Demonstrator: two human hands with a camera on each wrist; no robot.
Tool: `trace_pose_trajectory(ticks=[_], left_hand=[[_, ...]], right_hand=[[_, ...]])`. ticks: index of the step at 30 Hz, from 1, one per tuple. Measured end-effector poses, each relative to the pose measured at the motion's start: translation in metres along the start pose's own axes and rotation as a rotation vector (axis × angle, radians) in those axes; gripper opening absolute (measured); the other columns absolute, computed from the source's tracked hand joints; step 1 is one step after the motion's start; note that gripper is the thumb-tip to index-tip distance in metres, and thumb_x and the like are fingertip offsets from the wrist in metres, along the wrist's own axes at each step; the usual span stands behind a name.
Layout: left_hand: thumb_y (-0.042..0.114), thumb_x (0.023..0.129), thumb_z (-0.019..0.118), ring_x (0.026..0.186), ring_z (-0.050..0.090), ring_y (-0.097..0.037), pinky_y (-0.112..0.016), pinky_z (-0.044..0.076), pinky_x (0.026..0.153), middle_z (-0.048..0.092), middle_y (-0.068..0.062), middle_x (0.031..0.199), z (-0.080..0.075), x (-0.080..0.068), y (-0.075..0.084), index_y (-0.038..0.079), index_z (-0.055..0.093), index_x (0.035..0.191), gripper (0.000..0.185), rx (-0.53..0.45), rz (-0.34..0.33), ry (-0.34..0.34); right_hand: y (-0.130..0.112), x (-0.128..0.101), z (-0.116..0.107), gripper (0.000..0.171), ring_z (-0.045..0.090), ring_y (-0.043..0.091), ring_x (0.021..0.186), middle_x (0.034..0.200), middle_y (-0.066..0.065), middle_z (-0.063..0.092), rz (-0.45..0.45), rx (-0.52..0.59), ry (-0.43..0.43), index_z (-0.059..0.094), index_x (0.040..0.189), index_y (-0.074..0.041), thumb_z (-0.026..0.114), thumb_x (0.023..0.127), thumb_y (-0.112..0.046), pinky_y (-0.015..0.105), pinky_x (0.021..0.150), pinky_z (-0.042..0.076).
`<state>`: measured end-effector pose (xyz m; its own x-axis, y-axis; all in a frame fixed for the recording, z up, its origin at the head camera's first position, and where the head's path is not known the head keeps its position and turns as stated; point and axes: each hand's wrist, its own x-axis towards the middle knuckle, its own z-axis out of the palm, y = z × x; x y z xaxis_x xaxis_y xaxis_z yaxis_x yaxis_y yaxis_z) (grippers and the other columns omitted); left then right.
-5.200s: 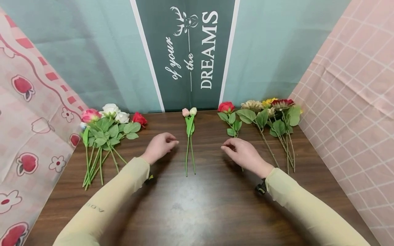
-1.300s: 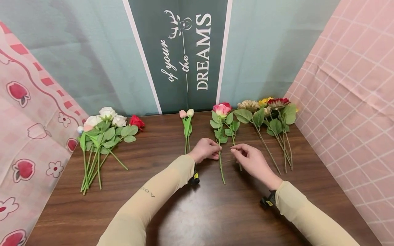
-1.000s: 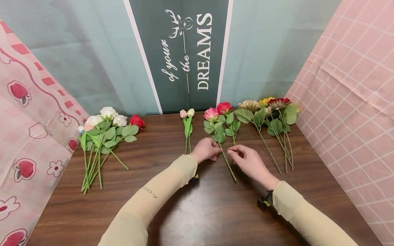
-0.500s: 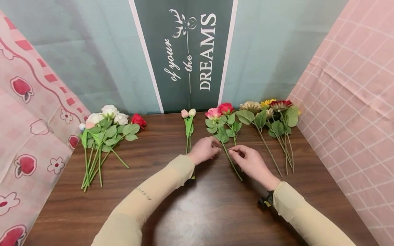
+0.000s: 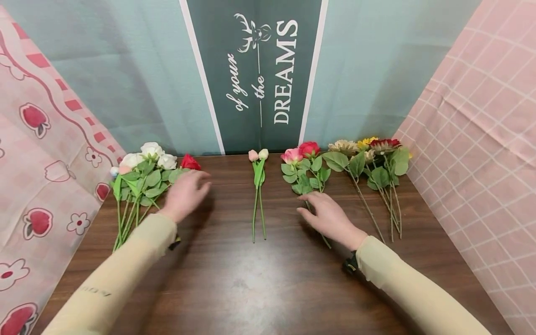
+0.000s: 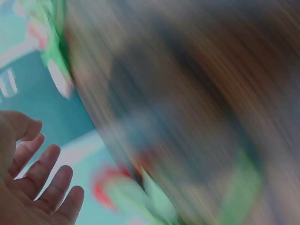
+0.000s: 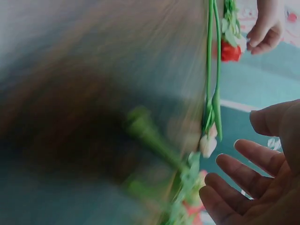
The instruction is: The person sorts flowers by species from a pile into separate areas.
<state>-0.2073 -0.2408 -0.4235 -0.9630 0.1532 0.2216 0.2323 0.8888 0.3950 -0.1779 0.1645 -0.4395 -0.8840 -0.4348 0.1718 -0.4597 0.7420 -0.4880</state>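
1. Behind the table hangs a teal cloth.
2. The left hand, its grip relaxed and holding nothing, is near the red rose at ten o'clock.
3. The right hand, its grip also relaxed, nothing held, is over the pink rose stem, at one o'clock.

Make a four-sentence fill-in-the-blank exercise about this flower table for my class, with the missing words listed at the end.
1. In the head view, the flower head closest to the left hand is ____ in colour.
2. Exactly ____ tulips lie in the middle group on the table.
3. The largest printed word on the dark panel reads ____.
4. From the person's side, the yellow flower lies toward the ____ side.

Missing words: red; two; DREAMS; right.
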Motion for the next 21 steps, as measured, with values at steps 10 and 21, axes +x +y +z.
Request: trace_pose_trajectory(ticks=[10, 21], left_hand=[[0.022, 0.099, 0.054, 0.104, 0.060, -0.053, -0.066, 0.048, 0.075, 0.063, -0.031, 0.125, -0.069, -0.043, -0.124, -0.001, 0.066, 0.127, 0.038, 0.115, -0.314, 0.038], [0.030, 0.098, 0.054, 0.067, 0.055, -0.029, -0.046, 0.041, 0.053, 0.064, -0.013, 0.082, -0.084, -0.042, -0.140, 0.005, 0.070, 0.097, 0.030, 0.105, -0.456, -0.143]], right_hand=[[-0.073, 0.049, 0.044, 0.044, 0.054, 0.029, 0.131, 0.137, 0.010, 0.062, -0.288, -0.157, -0.098, 0.063, 0.136, -0.006, 0.069, 0.099, -0.030, 0.044, 0.114, 0.039], [-0.177, 0.075, 0.096, 0.048, 0.043, 0.024, 0.141, 0.146, 0.003, 0.056, -0.493, -0.310, -0.248, 0.058, 0.144, -0.018, 0.061, 0.102, -0.041, 0.038, 0.119, 0.032]])
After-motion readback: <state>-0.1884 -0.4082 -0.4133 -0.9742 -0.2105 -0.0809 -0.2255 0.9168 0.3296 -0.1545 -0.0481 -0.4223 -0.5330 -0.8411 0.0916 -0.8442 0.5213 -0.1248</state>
